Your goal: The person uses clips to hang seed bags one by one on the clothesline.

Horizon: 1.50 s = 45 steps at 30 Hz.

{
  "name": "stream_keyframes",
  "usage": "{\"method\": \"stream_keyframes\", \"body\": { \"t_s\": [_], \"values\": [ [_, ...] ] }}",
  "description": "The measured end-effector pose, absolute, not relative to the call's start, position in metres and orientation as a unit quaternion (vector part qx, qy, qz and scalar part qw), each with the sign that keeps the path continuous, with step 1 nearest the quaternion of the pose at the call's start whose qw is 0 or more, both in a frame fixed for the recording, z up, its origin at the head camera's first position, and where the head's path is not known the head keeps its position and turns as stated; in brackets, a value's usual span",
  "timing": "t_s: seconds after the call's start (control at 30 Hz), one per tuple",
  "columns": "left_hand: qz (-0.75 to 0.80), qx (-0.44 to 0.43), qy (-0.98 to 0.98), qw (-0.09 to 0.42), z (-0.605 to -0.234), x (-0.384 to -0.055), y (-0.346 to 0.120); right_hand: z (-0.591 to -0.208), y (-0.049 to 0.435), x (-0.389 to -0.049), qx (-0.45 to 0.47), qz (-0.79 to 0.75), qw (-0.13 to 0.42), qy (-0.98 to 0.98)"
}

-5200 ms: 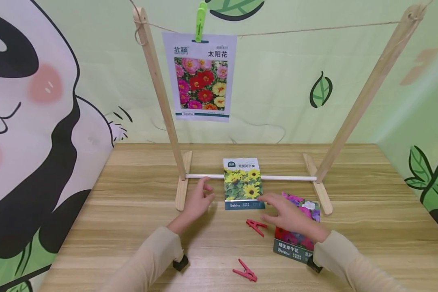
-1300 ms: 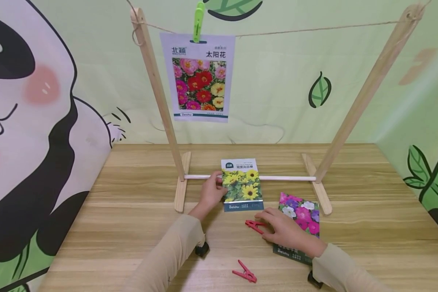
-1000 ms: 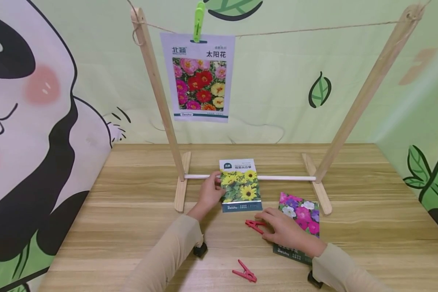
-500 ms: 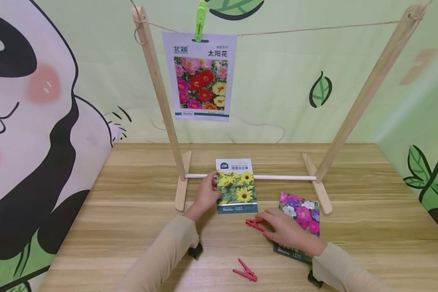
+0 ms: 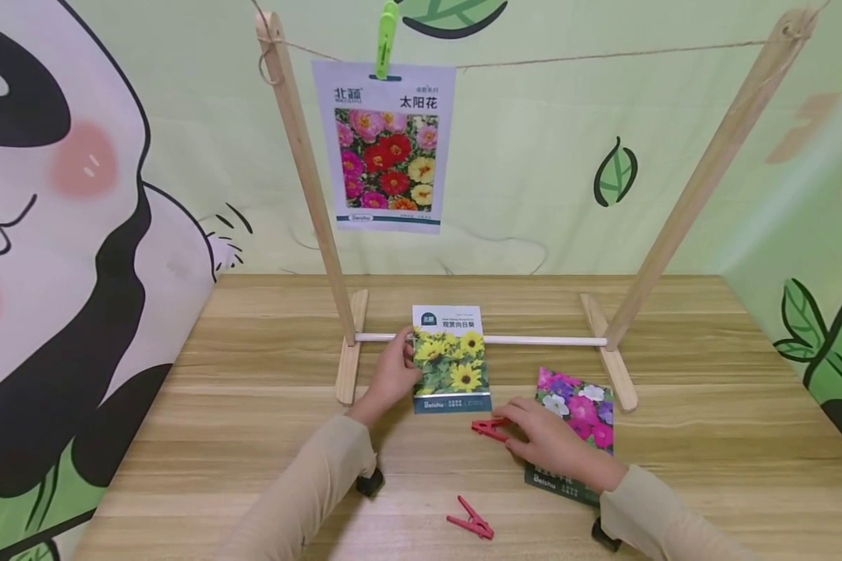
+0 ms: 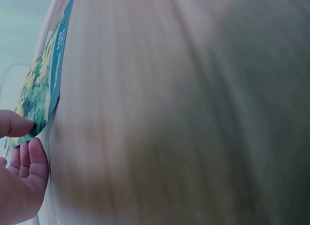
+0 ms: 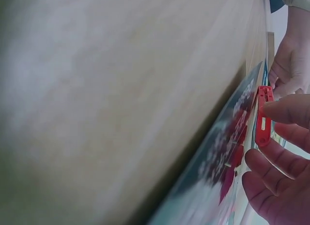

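Note:
My left hand point(image 5: 393, 372) pinches the left edge of a seed packet point(image 5: 456, 370) printed with yellow sunflowers, near the rack's white crossbar. In the left wrist view, the thumb point(image 6: 15, 124) presses on the packet's face with the fingers behind it. My right hand point(image 5: 550, 442) holds a red clothespin point(image 5: 487, 429) by one end between thumb and fingers, just in front of the sunflower packet. Beneath that hand lies a second seed packet point(image 5: 591, 413) with pink and purple flowers, partly covered. Another red clothespin point(image 5: 472, 520) lies nearer on the table.
A wooden rack with a left post point(image 5: 305, 171) and right post point(image 5: 709, 179) carries a string point(image 5: 603, 56) across its top. From the string hangs a seed packet point(image 5: 386, 160) by a green clothespin point(image 5: 386, 43). The wooden table point(image 5: 252, 467) meets a printed backdrop behind.
My left hand has come onto the sunflower packet's edge and drawn it left and slightly nearer. My right hand has moved down from beside that packet onto the red clothespin.

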State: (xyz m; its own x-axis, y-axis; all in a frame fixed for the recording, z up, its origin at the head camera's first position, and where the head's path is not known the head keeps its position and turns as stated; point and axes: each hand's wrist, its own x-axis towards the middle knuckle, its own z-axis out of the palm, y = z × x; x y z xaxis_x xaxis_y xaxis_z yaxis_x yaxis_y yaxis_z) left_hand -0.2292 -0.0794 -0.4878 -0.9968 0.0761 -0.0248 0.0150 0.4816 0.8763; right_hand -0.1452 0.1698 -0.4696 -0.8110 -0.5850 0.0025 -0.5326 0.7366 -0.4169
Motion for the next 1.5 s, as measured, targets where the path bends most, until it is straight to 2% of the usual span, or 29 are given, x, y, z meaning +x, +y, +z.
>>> {"method": "stream_keyframes", "body": {
  "t_s": [0.57, 0.93, 1.5],
  "values": [
    [0.532, 0.033, 0.845, 0.047, -0.4836, -0.2259, -0.0842, -0.4661, 0.1682, -0.1476, -0.289, -0.221, 0.033, 0.931],
    [0.532, 0.052, 0.845, 0.019, -0.4855, -0.2243, -0.0855, -0.4641, 0.1671, -0.1482, -0.281, -0.224, -0.013, 0.933],
    [0.536, 0.057, 0.842, 0.013, -0.4843, -0.2221, -0.0865, -0.4613, 0.1666, -0.1504, -0.294, -0.258, -0.067, 0.918]
  ]
}}
